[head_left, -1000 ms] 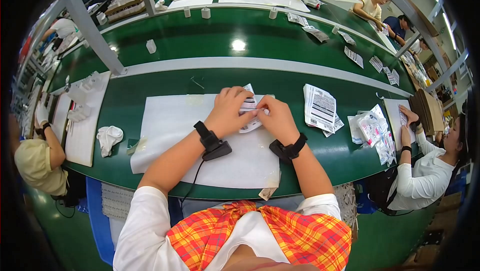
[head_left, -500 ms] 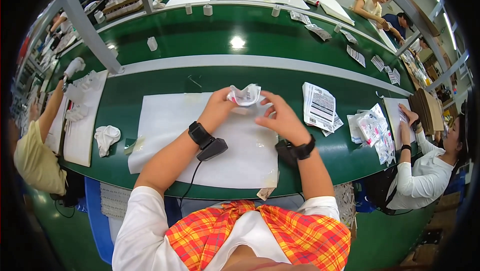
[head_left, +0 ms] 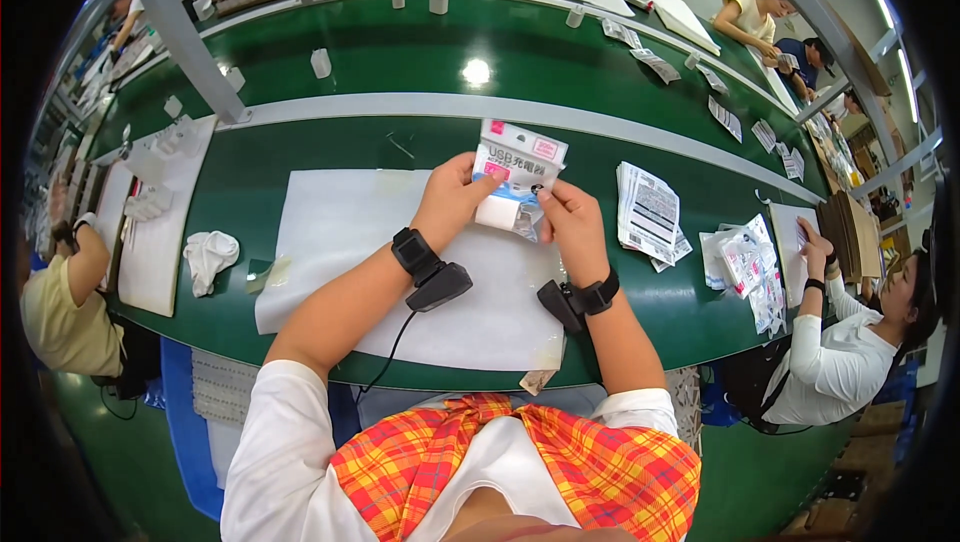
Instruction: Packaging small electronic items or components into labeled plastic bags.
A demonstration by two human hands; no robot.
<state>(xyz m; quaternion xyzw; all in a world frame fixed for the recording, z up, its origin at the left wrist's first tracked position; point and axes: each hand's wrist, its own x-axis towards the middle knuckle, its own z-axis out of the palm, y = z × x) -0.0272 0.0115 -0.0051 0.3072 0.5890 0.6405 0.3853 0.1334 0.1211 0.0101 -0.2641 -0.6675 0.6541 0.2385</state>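
Observation:
My left hand (head_left: pixel 452 197) pinches the left edge of a printed plastic packet (head_left: pixel 525 154), thumb lying across its front. On the other side, my right hand (head_left: pixel 577 220) grips the packet's lower right edge between thumb and fingers. The packet is white with pink and blue print, front facing up. Its clear lower part shows a white block (head_left: pixel 497 212) inside. Both hands are above the far part of a white sheet (head_left: pixel 345 252) spread on the green table. A stack of flat printed packets (head_left: pixel 645 207) lies to the right of my right hand.
Farther right is a pile of filled packets (head_left: pixel 748 260). A crumpled white cloth (head_left: pixel 211 260) lies on the left. Beyond the grey rail (head_left: pixel 400 107), a green surface (head_left: pixel 380 52) carries small white blocks and packets. Co-workers sit left, right and across.
The packet, earlier held upright with its mouth open, now lies flattened with its printed front showing. My right hand has closed from an open pose onto its edge.

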